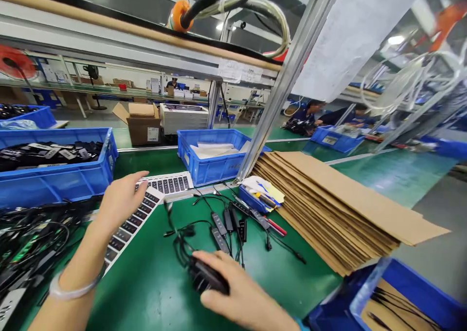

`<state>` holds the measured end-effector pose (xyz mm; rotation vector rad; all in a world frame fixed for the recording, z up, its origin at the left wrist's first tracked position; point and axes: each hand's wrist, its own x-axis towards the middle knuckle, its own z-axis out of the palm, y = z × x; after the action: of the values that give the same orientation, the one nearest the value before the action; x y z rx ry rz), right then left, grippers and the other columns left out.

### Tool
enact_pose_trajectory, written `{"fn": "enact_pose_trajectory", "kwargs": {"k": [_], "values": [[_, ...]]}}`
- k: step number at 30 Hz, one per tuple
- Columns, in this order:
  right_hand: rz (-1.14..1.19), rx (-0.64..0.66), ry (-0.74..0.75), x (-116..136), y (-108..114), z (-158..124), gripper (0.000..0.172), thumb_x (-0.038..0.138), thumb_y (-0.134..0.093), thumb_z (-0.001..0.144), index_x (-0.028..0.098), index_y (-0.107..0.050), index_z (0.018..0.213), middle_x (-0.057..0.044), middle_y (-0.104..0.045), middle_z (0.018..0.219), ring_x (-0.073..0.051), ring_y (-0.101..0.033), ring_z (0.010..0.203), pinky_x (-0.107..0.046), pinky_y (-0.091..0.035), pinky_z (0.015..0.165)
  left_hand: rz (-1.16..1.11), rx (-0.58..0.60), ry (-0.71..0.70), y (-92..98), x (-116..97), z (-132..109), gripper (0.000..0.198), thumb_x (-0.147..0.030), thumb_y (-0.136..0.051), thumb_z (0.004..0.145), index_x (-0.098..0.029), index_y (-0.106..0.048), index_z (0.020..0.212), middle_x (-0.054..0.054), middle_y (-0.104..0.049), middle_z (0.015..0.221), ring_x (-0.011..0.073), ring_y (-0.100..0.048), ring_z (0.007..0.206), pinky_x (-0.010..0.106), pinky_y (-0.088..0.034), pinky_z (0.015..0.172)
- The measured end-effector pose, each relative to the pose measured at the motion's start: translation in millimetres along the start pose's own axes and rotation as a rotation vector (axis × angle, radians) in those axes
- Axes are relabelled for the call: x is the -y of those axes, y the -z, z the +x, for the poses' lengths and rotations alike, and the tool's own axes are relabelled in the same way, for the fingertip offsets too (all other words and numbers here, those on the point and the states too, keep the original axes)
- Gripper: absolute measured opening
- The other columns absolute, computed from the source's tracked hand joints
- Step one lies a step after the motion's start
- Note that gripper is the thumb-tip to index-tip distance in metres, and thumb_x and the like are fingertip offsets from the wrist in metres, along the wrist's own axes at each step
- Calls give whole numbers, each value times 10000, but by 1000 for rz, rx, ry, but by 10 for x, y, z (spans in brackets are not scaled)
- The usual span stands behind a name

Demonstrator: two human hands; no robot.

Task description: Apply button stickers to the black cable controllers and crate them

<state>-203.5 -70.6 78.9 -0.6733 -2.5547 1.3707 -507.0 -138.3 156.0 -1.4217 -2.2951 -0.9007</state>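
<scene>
**Two hands working at a green bench among blue crates**

At the far left, a blue crate (54, 185) is sitting full of black tags, and a tangle of black cables (32, 238) is spreading along the bench's left side. The left hand (122, 199), wearing a pale bangle (73, 289), is reaching over a sheet of black key-shaped labels (168, 185), its fingers (140, 175) loosely curved and touching the sheet; whether they are gripping it, I cannot tell. Beyond it, a blue crate of white papers (211, 168) is sitting against a metal upright (277, 82), which is partly blocking the view of two co-workers (306, 114) at the far right. The right hand (237, 292) is closing its fingers (215, 263) over a black adapter (206, 277), which is lying on the near bench beside loose black cables (219, 224). Further right, a small blue tray of papers and pens (251, 199) is touching a tall stack of flattened cardboard (328, 209), and a blue crate (401, 277) is sitting at the near right corner.
</scene>
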Motion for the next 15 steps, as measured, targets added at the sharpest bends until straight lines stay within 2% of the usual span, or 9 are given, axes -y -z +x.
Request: {"fn": "enact_pose_trajectory", "kwargs": {"k": [2, 4, 7, 9, 10, 12, 13, 14, 15], "values": [[-277, 11, -47, -73, -334, 41, 783, 329, -706, 667, 319, -472, 1414, -158, -501, 1315, -443, -396, 1249, -620, -313, 1011, 83, 12, -54, 117, -22, -167, 430, -363, -408, 884, -150, -614, 1196, 126, -688, 1141, 341, -646, 1016, 510, -503, 897], [-415, -5, -64, -196, -566, 69, 943, 345, -759, 636, 314, -348, 1484, -204, -421, 1397, -504, -324, 1286, -691, -253, 1008, 41, 112, -201, 69, -129, -422, 355, -349, -435, 897, -170, -621, 1141, 113, -678, 1145, 307, -632, 1035, 465, -494, 920], [-412, -42, -15, -374, -651, 36, 1193, 473, -842, 567, 264, -184, 1539, -229, -343, 1457, -498, -295, 1312, -675, -233, 1046, -128, 474, -393, -126, -341, -871, 187, -316, -498, 912, -222, -609, 1029, 63, -655, 1089, 232, -605, 1023, 358, -491, 899], [-364, -70, 52, -446, -576, -30, 1218, 526, -859, 530, 222, -232, 1529, -221, -339, 1456, -467, -310, 1311, -620, -286, 1057, -186, 665, -410, -243, -436, -1146, 182, -363, -611, 867, -228, -578, 984, 48, -618, 1041, 213, -585, 957, 313, -494, 813], [-344, -100, 87, -467, -526, -68, 1080, 501, -844, 580, 215, -330, 1485, -205, -379, 1424, -434, -351, 1291, -577, -334, 1044, -196, 717, -413, -290, -457, -1265, 254, -409, -675, 822, -226, -565, 960, 42, -602, 1016, 211, -573, 923, 304, -486, 774], [-330, -183, 155, -490, -441, -143, 535, 345, -740, 764, 213, -556, 1249, -147, -527, 1232, -332, -489, 1150, -466, -448, 943, -177, 740, -421, -373, -443, -1463, 371, -477, -740, 754, -219, -541, 931, 34, -579, 975, 212, -546, 870, 303, -462, 726], [-341, -219, 190, -497, -418, -175, 264, 246, -664, 829, 211, -608, 1085, -111, -574, 1095, -282, -540, 1039, -411, -483, 861, -158, 718, -435, -412, -415, -1543, 395, -498, -742, 745, -213, -531, 919, 33, -572, 954, 212, -534, 845, 305, -448, 707], [-363, -245, 228, -504, -409, -204, 96, 164, -602, 859, 207, -609, 944, -79, -588, 970, -244, -562, 930, -367, -492, 778, -135, 684, -451, -451, -381, -1613, 395, -505, -728, 758, -206, -523, 913, 34, -566, 934, 210, -523, 824, 306, -434, 693], [-395, -263, 267, -513, -415, -230, 94, 111, -570, 864, 203, -588, 852, -55, -583, 879, -221, -563, 844, -339, -485, 713, -112, 641, -472, -488, -345, -1674, 379, -504, -704, 783, -200, -515, 907, 35, -563, 914, 207, -513, 800, 307, -421, 678]]}}
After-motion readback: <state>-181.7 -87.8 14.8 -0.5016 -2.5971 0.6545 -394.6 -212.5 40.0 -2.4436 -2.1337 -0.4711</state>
